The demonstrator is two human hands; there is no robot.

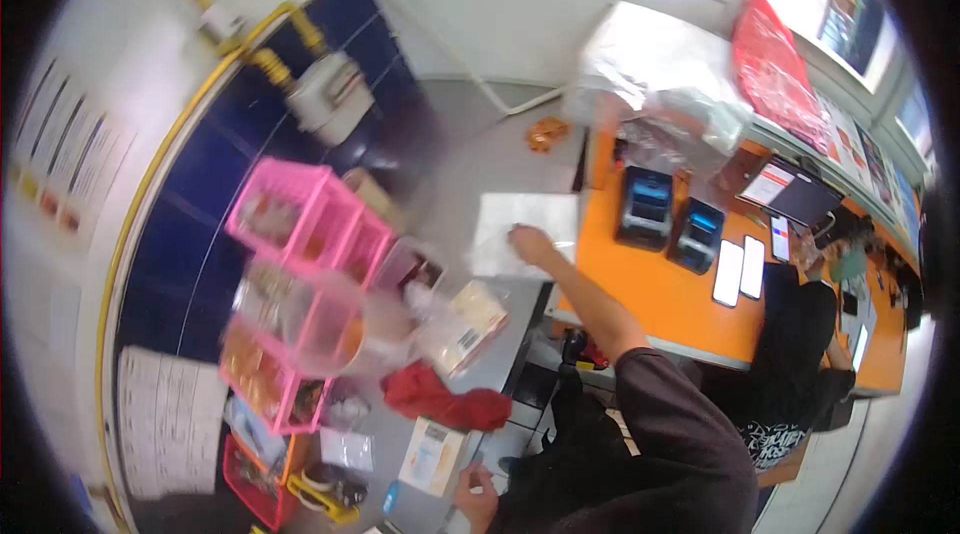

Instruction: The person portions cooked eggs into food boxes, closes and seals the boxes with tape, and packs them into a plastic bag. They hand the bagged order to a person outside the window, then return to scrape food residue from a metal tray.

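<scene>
My right hand (532,246) reaches forward onto a white paper sheet or flat bag (495,224) on the grey counter. Its fingers are bent together at the paper and appear to pinch it; the fingertips are small and blurred. My left hand (477,496) is low by the counter's near edge, its fingers loosely bent and apart, with nothing visible in them. Close to it lie a white and orange printed box or booklet (433,456) and a red cloth (440,401). Beyond the cloth is a clear-wrapped pack with a barcode (465,329).
Pink stacked baskets (315,224) and a clear plastic tub (335,324) stand left. Yellow-handled scissors or a tape tool (325,496) lie below. On the orange desk (620,294) are two dark printers or terminals (645,206) and phones (728,274). A person in black (785,364) is at right.
</scene>
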